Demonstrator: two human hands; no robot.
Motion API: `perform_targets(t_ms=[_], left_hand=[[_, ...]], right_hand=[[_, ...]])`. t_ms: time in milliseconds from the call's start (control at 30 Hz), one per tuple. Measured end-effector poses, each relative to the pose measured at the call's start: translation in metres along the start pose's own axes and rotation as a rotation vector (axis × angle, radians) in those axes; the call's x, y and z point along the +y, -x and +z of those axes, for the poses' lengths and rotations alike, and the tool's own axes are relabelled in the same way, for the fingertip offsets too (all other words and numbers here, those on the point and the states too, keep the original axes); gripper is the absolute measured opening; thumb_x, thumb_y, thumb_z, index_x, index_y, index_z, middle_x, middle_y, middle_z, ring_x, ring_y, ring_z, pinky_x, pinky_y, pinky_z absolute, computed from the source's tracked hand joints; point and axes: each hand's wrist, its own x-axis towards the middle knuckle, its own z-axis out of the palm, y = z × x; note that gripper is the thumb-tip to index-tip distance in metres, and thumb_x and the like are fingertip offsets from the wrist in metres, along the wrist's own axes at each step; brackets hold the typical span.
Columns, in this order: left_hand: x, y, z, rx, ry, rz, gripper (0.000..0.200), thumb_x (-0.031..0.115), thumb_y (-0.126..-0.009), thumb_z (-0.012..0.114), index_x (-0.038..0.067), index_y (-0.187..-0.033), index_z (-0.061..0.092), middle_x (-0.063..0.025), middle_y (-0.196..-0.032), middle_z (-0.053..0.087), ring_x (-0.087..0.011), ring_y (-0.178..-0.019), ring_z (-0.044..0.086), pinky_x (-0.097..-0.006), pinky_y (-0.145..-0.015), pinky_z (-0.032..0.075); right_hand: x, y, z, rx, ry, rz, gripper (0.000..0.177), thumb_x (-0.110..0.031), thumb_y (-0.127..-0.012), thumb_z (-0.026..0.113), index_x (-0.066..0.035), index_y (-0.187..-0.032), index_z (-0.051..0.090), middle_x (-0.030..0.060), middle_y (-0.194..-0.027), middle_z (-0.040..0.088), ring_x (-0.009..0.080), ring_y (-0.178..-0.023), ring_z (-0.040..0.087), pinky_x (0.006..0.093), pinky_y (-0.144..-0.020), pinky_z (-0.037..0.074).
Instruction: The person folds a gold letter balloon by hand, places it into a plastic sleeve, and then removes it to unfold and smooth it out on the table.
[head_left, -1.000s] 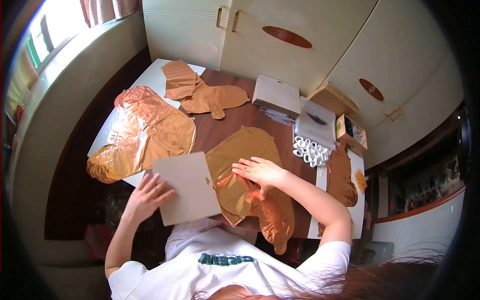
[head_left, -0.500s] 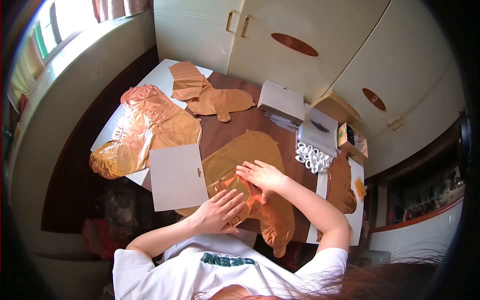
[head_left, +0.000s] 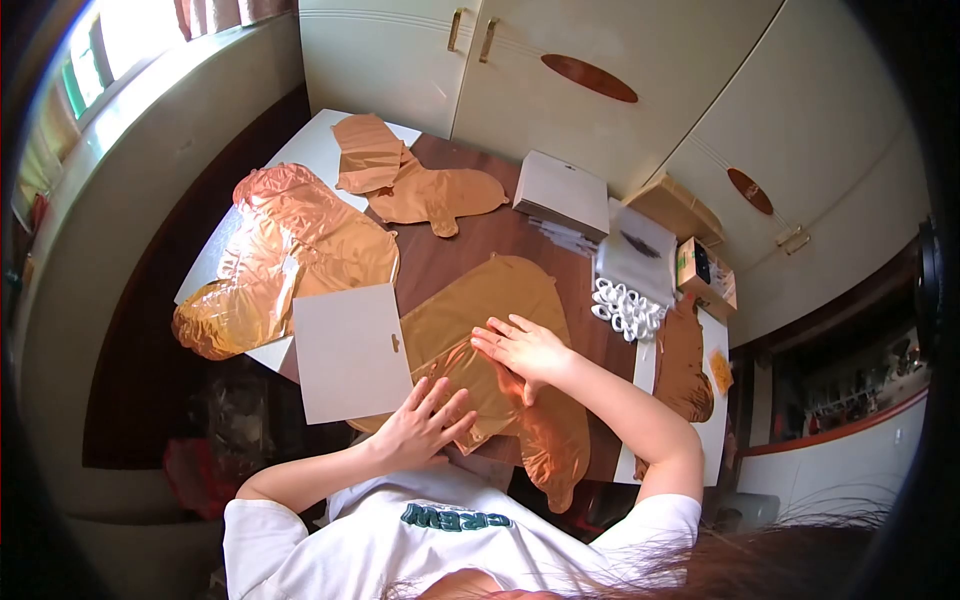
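A flat gold-orange foil balloon (head_left: 500,290) lies spread on the table in front of me, its narrow crinkled end (head_left: 555,450) toward my body. My right hand (head_left: 522,353) rests palm down across its middle, fingers stretched out. Near the balloon's left edge, my left hand (head_left: 418,425) is open with the fingers spread over the foil. Just left of the balloon lies a white card (head_left: 350,350) with a small hang hole, close to my left fingertips. Foil between the two hands shows a few shiny creases.
Shiny foil balloons (head_left: 300,245) pile at the left, and a matte one (head_left: 430,195) lies at the back. A stack of white cards (head_left: 562,190), white looped cords (head_left: 625,310), a clear plastic pack (head_left: 635,250) and a small box (head_left: 706,275) stand at the right.
My left hand has slid left, away from the right hand, with its fingers spreading. The foil between the hands looks flatter. My right hand stays in nearly the same place.
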Motion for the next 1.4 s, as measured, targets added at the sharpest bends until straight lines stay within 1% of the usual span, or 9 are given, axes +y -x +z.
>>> perform_targets(t_ms=[133,333,633,933,1033,1133,1233,1367,1400], left_hand=[[0.002,0.000,0.015,0.095,-0.104,-0.005,0.070,0.050,-0.081,0.060,0.019,-0.140,0.038,-0.0146,-0.144,0.037,-0.0417,-0.133,0.032,-0.0563,-0.110,0.024],[0.004,-0.003,0.019,0.146,0.148,0.029,0.061,0.046,-0.085,0.055,0.012,-0.134,0.043,-0.0156,-0.137,0.044,-0.0356,-0.135,0.031,-0.0489,-0.112,0.023],[0.001,-0.002,0.020,0.182,0.002,0.050,0.061,0.044,-0.082,0.061,0.012,-0.131,0.042,-0.0212,-0.136,0.043,-0.0375,-0.128,0.042,-0.0490,-0.108,0.032],[0.005,0.003,0.016,0.257,0.162,0.018,0.056,0.035,-0.080,0.062,0.016,-0.131,0.048,-0.0133,-0.132,0.050,-0.0315,-0.123,0.048,-0.0455,-0.104,0.038],[0.007,0.007,0.020,0.301,-0.019,0.086,0.051,0.026,-0.082,0.058,0.018,-0.132,0.049,-0.0109,-0.130,0.053,-0.0273,-0.121,0.050,-0.0427,-0.102,0.041],[0.009,0.014,0.022,0.335,0.045,0.120,0.046,0.019,-0.084,0.053,0.016,-0.130,0.049,-0.0086,-0.129,0.054,-0.0254,-0.119,0.052,-0.0396,-0.100,0.043],[0.006,0.017,0.015,0.374,0.077,0.147,0.042,0.019,-0.083,0.054,0.016,-0.125,0.053,-0.0079,-0.127,0.056,-0.0241,-0.115,0.056,-0.0387,-0.098,0.045],[-0.001,0.022,-0.005,0.422,0.246,0.138,0.036,0.018,-0.082,0.055,0.014,-0.118,0.057,-0.0064,-0.123,0.060,-0.0222,-0.110,0.060,-0.0379,-0.094,0.047],[-0.005,0.026,-0.014,0.429,0.335,0.120,0.036,0.018,-0.082,0.055,0.014,-0.117,0.058,-0.0059,-0.121,0.061,-0.0220,-0.109,0.060,-0.0374,-0.094,0.047]], right_hand=[[0.000,0.002,-0.002,0.011,0.043,-0.014,0.145,-0.054,-0.027,0.083,-0.013,-0.149,0.015,0.0009,-0.155,0.021,0.0238,-0.143,0.019,0.0441,-0.115,0.017],[0.003,-0.003,0.014,0.137,0.006,-0.039,0.150,-0.057,-0.023,0.084,-0.013,-0.149,0.014,0.0023,-0.155,0.020,0.0246,-0.143,0.018,0.0455,-0.115,0.014],[0.000,0.000,0.002,-0.007,0.036,-0.030,0.152,-0.060,-0.025,0.084,-0.012,-0.149,0.011,0.0033,-0.156,0.016,0.0248,-0.145,0.011,0.0472,-0.116,0.011],[-0.001,0.007,0.002,0.022,0.038,-0.074,0.151,-0.063,-0.024,0.083,-0.017,-0.150,0.012,-0.0016,-0.155,0.018,0.0250,-0.145,0.009,0.0476,-0.116,0.010],[-0.005,0.016,0.002,0.018,-0.008,-0.093,0.150,-0.063,-0.025,0.083,-0.017,-0.149,0.013,-0.0020,-0.155,0.019,0.0253,-0.145,0.010,0.0477,-0.116,0.012],[-0.010,0.025,-0.007,0.029,-0.062,-0.131,0.142,-0.064,-0.032,0.082,-0.017,-0.149,0.017,0.0002,-0.154,0.023,0.0264,-0.144,0.011,0.0494,-0.116,0.012],[-0.011,0.033,-0.028,0.081,-0.413,-0.136,0.110,-0.061,-0.057,0.077,-0.014,-0.144,0.031,0.0059,-0.145,0.040,0.0291,-0.140,0.025,0.0475,-0.113,0.022],[0.006,0.007,-0.015,0.450,-0.719,-0.116,0.047,-0.029,-0.086,0.061,-0.010,-0.128,0.054,0.0112,-0.128,0.057,0.0325,-0.122,0.049,0.0430,-0.100,0.039],[0.005,-0.006,-0.009,0.517,-0.739,-0.095,0.043,-0.031,-0.087,0.060,-0.009,-0.124,0.057,0.0110,-0.124,0.058,0.0313,-0.118,0.052,0.0424,-0.098,0.041]])
